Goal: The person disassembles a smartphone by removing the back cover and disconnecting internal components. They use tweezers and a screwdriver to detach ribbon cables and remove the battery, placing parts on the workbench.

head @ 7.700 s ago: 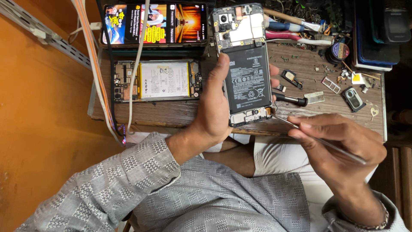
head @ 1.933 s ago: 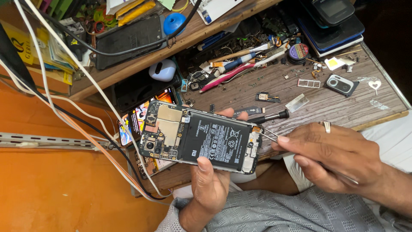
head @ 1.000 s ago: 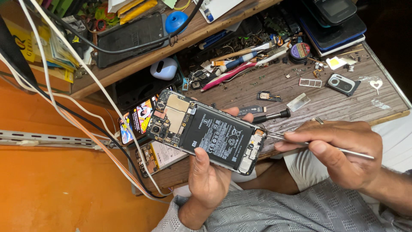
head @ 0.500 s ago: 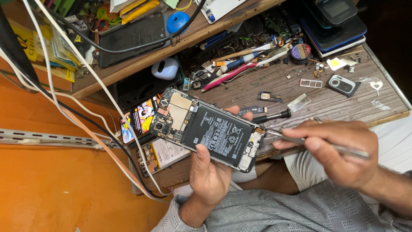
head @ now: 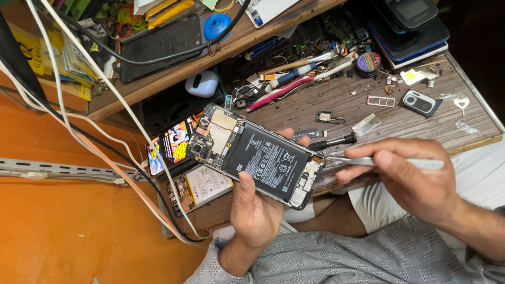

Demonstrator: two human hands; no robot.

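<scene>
**Opened phone cradled in your left hand, tweezers at its lower edge**

Your left hand (head: 258, 210) has its fingers clamped on the opened phone (head: 258, 158): the thumb lies across the near edge of the black battery (head: 268, 160), and the other fingertips (head: 286, 134) curl over the far edge. That grip leaves the exposed back facing you and lifts the phone clear of the bench (head: 400, 115), tilted so its camera end points left and its bottom end points right.

Your right hand (head: 415, 181) has its fingers pinched together on a pair of metal tweezers (head: 368, 162). The tips sit at the phone's right end, by the small board there; I cannot tell whether they actually touch it. Holding the tool far back along its shank keeps your knuckles out of your own line of sight.

Just beyond the phone, a dark-handled screwdriver (head: 334, 142) lies on the bench within easy reach of the right hand. Farther right lie a camera module (head: 420, 102), a small tray frame (head: 380, 101) and loose bits, well apart from the work. Along the far edge, brushes and pens (head: 294, 79) are heaped beside a dark round tin (head: 368, 62).

To the left, under the held phone, a second opened handset (head: 200, 186) and a lit phone screen (head: 171, 144) rest on a lower ledge. White and orange cables (head: 105, 137) hang across the left side, near the orange wall (head: 63, 231).
</scene>
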